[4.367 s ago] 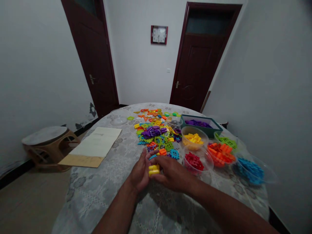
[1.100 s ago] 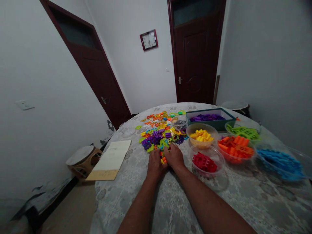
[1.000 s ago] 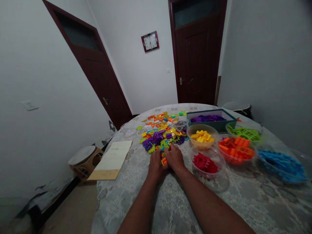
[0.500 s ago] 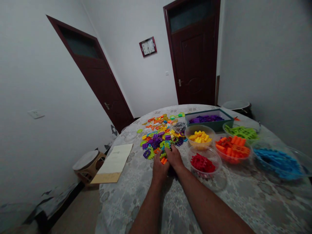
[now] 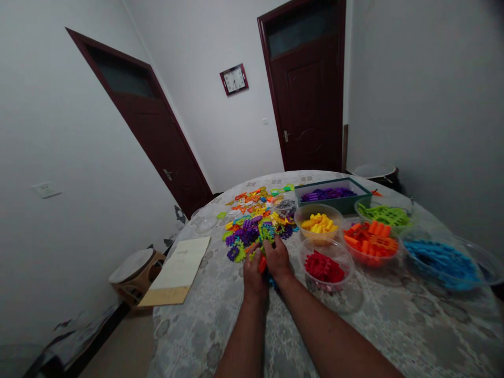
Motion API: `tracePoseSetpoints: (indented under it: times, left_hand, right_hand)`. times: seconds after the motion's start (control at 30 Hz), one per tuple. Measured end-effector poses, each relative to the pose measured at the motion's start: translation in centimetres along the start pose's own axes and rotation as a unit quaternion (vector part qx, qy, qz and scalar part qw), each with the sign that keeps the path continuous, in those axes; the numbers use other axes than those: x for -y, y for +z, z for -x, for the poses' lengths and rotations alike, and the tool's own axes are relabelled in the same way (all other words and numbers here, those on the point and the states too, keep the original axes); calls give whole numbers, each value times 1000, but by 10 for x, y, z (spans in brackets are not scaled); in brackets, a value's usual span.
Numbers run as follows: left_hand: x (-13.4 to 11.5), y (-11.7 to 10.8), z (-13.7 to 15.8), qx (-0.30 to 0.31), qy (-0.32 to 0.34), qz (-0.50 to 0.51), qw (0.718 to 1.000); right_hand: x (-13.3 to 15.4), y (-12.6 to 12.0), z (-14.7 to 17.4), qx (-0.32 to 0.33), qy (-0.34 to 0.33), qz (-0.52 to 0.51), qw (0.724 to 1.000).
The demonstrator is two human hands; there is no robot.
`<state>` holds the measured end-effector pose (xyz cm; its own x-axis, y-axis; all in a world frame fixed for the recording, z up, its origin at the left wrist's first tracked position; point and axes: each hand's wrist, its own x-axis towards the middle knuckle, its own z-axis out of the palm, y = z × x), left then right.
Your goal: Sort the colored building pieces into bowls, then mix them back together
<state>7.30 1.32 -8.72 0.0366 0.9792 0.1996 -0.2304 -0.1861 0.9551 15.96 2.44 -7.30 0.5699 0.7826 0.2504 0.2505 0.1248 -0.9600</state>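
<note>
My left hand (image 5: 254, 275) is closed around an orange plastic building piece (image 5: 262, 264) at the near edge of a mixed pile. Close beside it, my right hand (image 5: 279, 260) has its fingers curled together, and what lies inside them is hidden. A green-and-blue gear-shaped piece (image 5: 266, 230) shows just beyond the right fingertips; whether they touch it I cannot tell. Around the fingers lie purple interlocking pieces (image 5: 248, 233), with green and yellow ones among them. Some blue pieces (image 5: 271, 280) show under the wrists.
To the right stand clear bowls of red pieces (image 5: 325, 268), yellow pieces (image 5: 319, 224), orange pieces (image 5: 372, 242), green pieces (image 5: 386, 215) and blue pieces (image 5: 441, 260). A dark green box (image 5: 356, 203) holds purple pieces. An open notebook (image 5: 183, 262) lies left on the patterned tablecloth (image 5: 220, 310).
The view has shifted slightly. My hands remain together at the pile's near edge, with the fingers shifted a little. The green-and-blue piece shows more fully above the right fingers, and the orange piece looks turned.
</note>
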Motion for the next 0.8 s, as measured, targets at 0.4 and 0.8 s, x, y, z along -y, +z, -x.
tracePoseSetpoints:
  times: [0.4, 0.8]
  left_hand:
    - [-13, -23, -9, -23, -171, 326, 930]
    - [-16, -28, -18, -6, -254, 391, 885]
  right_hand:
    - [11, 3, 23, 15, -184, 12, 983]
    - [11, 0, 27, 23, -314, 35, 949]
